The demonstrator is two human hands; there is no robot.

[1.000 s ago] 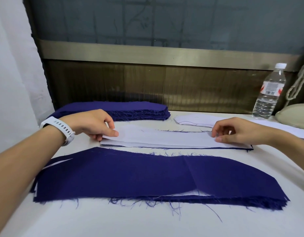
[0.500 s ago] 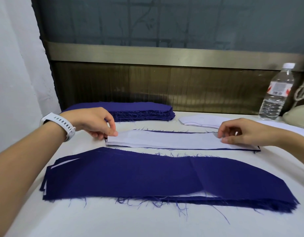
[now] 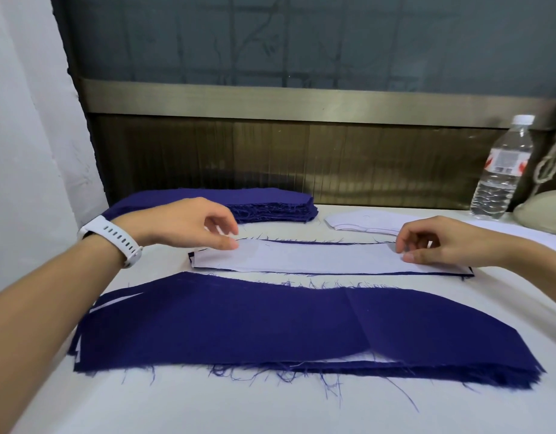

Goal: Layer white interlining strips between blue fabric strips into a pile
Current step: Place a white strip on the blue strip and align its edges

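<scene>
A long white interlining strip (image 3: 317,260) lies flat on a dark blue fabric strip (image 3: 301,242) of the same shape. It stretches between my two sets of fingers, with its long axis running left to right across me. My left hand (image 3: 189,223) is at its left end, fingers loosely curled and thumb tip at the far corner. I cannot tell whether it pinches the cloth or only touches it. My right hand (image 3: 442,242) is at the right end, thumb and curled forefinger pinching the white strip. Neither hand is nearer than the other.

Just on my side of the fingers lies a wide layered pile of blue fabric (image 3: 270,327), parallel to the strip, with white edges peeping out. I judge the pair goes there next, drawn straight toward me. Beyond the left fingers sits a stack of blue strips (image 3: 270,203), and beyond the right fingers a stack of white interlining (image 3: 364,222). Everything rests on a white desk (image 3: 208,408).
</scene>
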